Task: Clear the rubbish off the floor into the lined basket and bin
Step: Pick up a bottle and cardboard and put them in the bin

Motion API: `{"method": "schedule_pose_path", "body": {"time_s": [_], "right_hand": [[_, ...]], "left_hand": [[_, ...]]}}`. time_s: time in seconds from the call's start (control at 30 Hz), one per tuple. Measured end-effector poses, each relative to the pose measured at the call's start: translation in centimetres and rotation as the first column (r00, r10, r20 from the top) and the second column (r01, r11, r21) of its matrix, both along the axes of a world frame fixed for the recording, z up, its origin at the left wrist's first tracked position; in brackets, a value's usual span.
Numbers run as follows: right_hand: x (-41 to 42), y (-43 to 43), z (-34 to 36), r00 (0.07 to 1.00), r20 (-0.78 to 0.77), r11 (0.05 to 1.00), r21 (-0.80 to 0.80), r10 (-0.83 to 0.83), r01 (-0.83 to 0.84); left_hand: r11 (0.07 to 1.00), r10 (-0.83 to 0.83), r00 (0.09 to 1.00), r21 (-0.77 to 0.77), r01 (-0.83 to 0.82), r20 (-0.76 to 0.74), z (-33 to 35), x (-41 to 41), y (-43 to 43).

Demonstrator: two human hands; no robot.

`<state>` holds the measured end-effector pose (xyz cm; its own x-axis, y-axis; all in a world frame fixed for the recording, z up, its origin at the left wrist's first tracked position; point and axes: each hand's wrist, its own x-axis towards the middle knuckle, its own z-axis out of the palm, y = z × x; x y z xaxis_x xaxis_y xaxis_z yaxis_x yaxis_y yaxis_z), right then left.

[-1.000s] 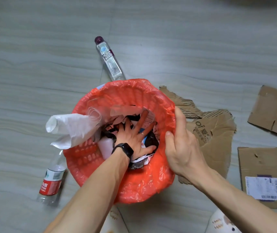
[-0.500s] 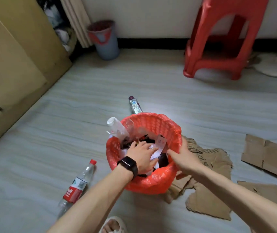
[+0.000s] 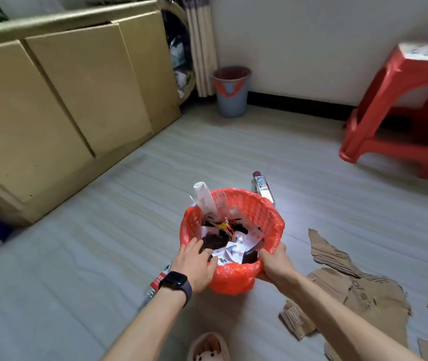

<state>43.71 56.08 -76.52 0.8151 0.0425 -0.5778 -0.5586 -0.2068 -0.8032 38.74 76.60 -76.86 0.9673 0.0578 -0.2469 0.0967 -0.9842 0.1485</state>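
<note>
One round basket [image 3: 272, 217], crinkly red liner [image 3: 233, 281]: right hand [image 3: 276, 265] clamps rim, left hand [image 3: 197, 263] rests flat-fingered on near edge.

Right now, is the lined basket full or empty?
Nearly full: the basket holds wrappers and papers piled close to its rim; a white tube sticks out above it.

Soft, even light is filling the room, with a pale glare patch shining on the floor [image 3: 301, 204] beside the basket [image 3: 272, 212]. The cupboard [image 3: 64, 100] at the left edge is smearing and bending, and a dim shadow is lying under the stool [image 3: 415, 71].
</note>
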Motion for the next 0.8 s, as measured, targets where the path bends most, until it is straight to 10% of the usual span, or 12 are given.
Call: {"method": "schedule_pose_path", "body": {"time_s": [0.47, 0.63, 0.8], "right_hand": [[0.6, 5.5, -0.6, 0.999, 0.032, 0.981, 0.194, -0.008, 0.001], [-1.8, 1.9, -3.0, 0.979, 0.126, 0.958, -0.259, 0.157, -0.120], [-5.0, -2.8, -9.6, 0.916, -0.023, 0.707, -0.628, 0.401, -0.326]], "left_hand": [[0.950, 0.297, 0.910, -0.186, -0.251, 0.290, 0.2, -2.7, 7.1], [0.591, 0.758, 0.649, -0.483, -0.647, 0.058, -1.9, -6.0, 7.2], [0.657, 0.661, 0.702, -0.248, -0.712, -0.263, -7.0, -7.4, 7.2]]}}
